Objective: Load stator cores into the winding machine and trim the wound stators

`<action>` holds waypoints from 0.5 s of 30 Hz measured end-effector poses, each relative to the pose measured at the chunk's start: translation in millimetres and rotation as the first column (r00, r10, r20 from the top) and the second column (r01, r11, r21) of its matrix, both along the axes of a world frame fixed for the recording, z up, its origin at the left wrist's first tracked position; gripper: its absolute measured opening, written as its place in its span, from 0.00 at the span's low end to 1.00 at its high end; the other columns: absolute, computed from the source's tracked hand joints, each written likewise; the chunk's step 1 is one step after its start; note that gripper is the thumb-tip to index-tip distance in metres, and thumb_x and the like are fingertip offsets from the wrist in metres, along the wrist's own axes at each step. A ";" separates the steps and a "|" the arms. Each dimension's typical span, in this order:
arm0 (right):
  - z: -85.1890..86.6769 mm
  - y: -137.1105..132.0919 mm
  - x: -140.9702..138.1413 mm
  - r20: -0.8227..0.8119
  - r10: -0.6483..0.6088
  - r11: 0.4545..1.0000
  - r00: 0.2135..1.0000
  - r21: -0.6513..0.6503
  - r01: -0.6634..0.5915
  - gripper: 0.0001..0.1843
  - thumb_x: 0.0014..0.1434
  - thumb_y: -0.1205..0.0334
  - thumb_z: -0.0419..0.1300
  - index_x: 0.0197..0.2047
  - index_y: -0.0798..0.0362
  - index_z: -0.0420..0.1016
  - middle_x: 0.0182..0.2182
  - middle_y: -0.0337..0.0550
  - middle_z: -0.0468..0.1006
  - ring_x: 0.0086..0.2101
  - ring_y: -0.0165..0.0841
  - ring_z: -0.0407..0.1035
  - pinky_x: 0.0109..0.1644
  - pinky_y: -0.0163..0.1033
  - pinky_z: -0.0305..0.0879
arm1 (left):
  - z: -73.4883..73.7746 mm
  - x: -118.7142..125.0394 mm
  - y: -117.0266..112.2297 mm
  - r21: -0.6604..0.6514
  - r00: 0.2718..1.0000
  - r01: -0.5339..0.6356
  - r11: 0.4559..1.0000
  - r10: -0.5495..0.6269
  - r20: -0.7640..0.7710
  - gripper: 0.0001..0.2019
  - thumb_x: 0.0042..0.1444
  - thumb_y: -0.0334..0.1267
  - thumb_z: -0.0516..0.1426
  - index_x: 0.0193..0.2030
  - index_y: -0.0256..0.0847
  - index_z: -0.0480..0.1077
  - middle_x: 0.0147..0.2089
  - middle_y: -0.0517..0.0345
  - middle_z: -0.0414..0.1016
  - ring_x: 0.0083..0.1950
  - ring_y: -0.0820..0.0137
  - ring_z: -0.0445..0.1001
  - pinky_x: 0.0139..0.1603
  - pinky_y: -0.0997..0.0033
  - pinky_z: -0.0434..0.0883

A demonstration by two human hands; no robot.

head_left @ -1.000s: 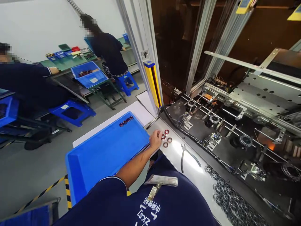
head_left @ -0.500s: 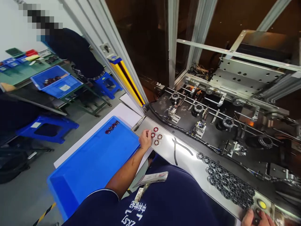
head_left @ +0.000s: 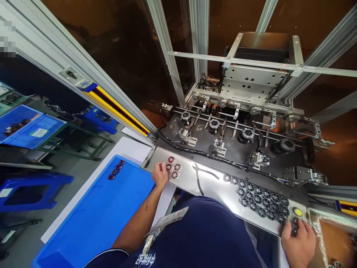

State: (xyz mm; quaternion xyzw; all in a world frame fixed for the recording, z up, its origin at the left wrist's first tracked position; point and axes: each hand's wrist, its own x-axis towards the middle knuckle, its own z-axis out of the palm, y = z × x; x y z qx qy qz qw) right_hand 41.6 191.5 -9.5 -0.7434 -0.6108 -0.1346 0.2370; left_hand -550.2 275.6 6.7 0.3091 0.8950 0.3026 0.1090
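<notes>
Four red-and-silver discs – round, spoked faces, clustered at left end of steel shelf. Left hand curled, fingertips at nearest disc – pinch or not, cannot tell. Right hand fingers spread loosely, tips on dark button beside one yellow button. One pliers between.

The left arm stretches forward and leftward, the forearm bare below a short dark sleeve and the elbow nearly straight. The left grip lies knuckles up with its fingers curled under in a loose fist; whether they pinch anything cannot be told. The right grip shows at the lower right corner, back up, fingers spread and pointing forward. Its arm is out of frame.
</notes>
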 end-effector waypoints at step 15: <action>2.9 1.5 3.5 -0.050 -0.027 0.999 0.998 -0.036 0.025 0.33 0.57 0.46 0.55 0.53 0.67 0.78 0.40 0.68 0.77 0.43 0.62 0.72 0.42 0.62 0.70 | -1.9 0.4 -0.7 0.002 1.000 0.012 1.000 -0.012 0.009 0.16 0.67 0.45 0.58 0.55 0.37 0.72 0.54 0.50 0.76 0.51 0.65 0.78 0.52 0.56 0.78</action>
